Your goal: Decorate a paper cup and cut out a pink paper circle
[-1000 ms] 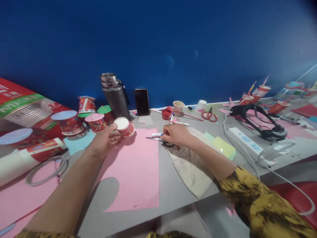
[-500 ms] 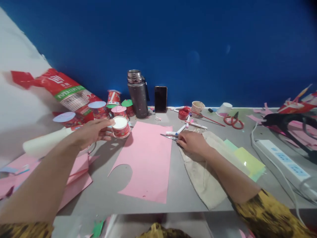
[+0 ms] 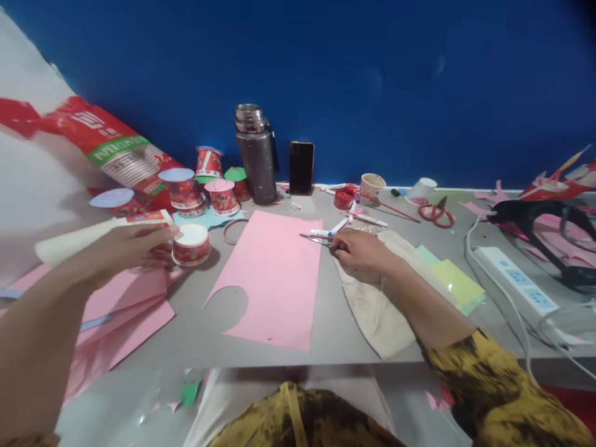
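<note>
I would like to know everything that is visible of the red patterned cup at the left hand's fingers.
The red patterned cup is short and round and looks like paper. It has a flat white top and a pale rim below, slightly wider, so it appears upside down. Fingers of the left hand meet its left side. It is left of the large pink sheet; whether it rests on the table is unclear.
</note>
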A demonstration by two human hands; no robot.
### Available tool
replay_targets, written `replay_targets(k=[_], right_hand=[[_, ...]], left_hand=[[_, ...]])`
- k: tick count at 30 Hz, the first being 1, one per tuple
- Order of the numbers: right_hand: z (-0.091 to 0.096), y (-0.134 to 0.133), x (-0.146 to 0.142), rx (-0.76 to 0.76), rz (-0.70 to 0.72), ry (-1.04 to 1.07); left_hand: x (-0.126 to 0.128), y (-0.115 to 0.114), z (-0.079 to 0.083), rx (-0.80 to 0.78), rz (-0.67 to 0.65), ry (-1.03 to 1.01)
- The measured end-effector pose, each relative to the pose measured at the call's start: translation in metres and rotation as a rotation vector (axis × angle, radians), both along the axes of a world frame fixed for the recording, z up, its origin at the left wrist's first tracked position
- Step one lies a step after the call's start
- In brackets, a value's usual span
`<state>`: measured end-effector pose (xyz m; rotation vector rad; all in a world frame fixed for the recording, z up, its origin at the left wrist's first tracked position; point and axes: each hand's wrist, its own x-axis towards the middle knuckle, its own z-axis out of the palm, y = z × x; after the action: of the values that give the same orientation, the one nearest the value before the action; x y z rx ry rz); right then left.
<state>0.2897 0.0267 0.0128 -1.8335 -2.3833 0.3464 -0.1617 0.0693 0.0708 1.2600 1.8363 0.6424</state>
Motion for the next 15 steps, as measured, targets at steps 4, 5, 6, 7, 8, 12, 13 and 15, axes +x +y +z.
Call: replay_targets(k=[4, 5, 6, 7, 8, 12, 13, 15], right_hand=[[-0.002, 0.001, 0.0, 0.0, -0.012, -0.01], [-0.002, 0.001, 0.0, -0.001, -0.013, -0.01], [-0.001, 0.001, 0.001, -0.003, -0.01, -0.008], [0.0, 0.0, 0.002, -0.009, -0.002, -0.003], [0.002, 0.0, 0.003, -0.018, 0.011, 0.004], [0.008, -0.002, 0.006, -0.062, 0.077, 0.03], [0.009, -0.002, 0.006, -0.066, 0.078, 0.026], [0.009, -0.003, 0.004, -0.056, 0.048, 0.016]], left_hand=[[0.012, -0.005, 0.005, 0.082, 0.07, 0.069], [0.015, -0.008, 0.008, 0.096, 0.062, 0.147], [0.018, -0.012, 0.011, 0.132, 0.054, 0.267], [0.022, -0.017, 0.014, 0.186, 0.035, 0.445], [0.027, -0.024, 0.016, 0.264, 0.048, 0.666], [0.058, -0.052, 0.014, 0.575, 0.062, 0.746], [0.067, -0.055, 0.009, 0.49, -0.075, 0.689], [0.082, -0.053, -0.007, 0.303, -0.3, 0.558]])
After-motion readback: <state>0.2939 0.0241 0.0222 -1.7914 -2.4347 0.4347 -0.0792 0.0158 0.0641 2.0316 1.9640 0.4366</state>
